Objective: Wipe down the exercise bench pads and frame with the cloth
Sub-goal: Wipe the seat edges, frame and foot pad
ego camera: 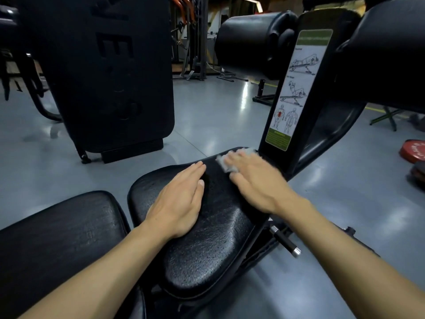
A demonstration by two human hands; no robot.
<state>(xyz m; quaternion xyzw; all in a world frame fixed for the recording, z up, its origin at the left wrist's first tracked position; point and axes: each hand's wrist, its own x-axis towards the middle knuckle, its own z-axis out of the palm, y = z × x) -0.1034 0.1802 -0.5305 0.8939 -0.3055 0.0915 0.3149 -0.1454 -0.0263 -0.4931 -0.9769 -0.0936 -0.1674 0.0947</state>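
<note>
A black textured seat pad (pixel 207 245) of the exercise bench fills the middle. My left hand (pixel 181 199) lies flat on it, fingers straight. My right hand (pixel 255 178), blurred, presses a small white cloth (pixel 224 163) onto the pad's far end with straight fingers. A second black pad (pixel 59 245) sits at the lower left. Just beyond the cloth rises the bench's black frame upright (pixel 308 125), carrying an instruction sticker (pixel 296 88). Roller pads (pixel 253 40) hang at the top right.
A metal adjustment pin (pixel 285 241) sticks out below the seat pad on the right. A large black machine shroud (pixel 110 74) stands at the left on the grey floor (pixel 213 116). Red weight plates (pixel 414 150) lie at the right edge.
</note>
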